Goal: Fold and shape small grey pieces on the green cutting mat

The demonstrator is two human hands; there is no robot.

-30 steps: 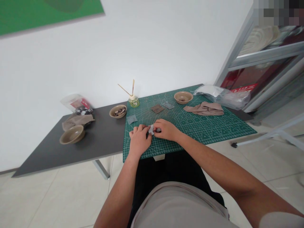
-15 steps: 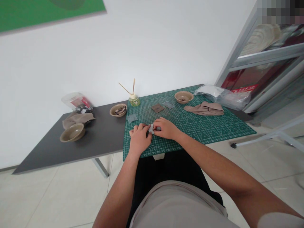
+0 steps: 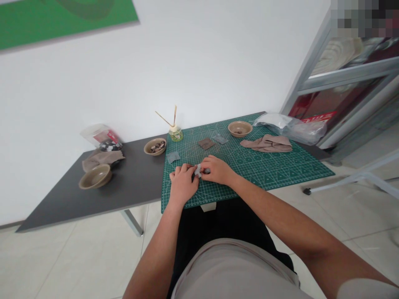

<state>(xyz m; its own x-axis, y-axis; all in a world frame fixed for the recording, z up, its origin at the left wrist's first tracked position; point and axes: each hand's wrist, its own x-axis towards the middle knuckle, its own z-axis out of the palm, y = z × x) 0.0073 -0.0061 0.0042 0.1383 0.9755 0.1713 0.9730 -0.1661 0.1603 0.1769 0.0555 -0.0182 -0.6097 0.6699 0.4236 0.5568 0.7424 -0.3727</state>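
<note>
Low over the green cutting mat, near its front edge, both hands meet at a small pale grey-white piece. My left hand pinches its left side between thumb and fingers. From the right, my right hand grips the same piece with curled fingers; a small dark grey bit shows by those fingertips. Its exact kind is too small to make out. Beyond the hands lie a brown square, a clear packet and a greyish packet.
At the left are a tan bowl, a brown cloth and a clear tub. A bowl of small pieces stands beside a reed diffuser. Toward the right sit another bowl, a crumpled cloth and a plastic bag.
The camera view has shifted slightly. Both hands stay at the pale piece, with only small movement of the right fingers, which now cover more of the dark grey bit.
</note>
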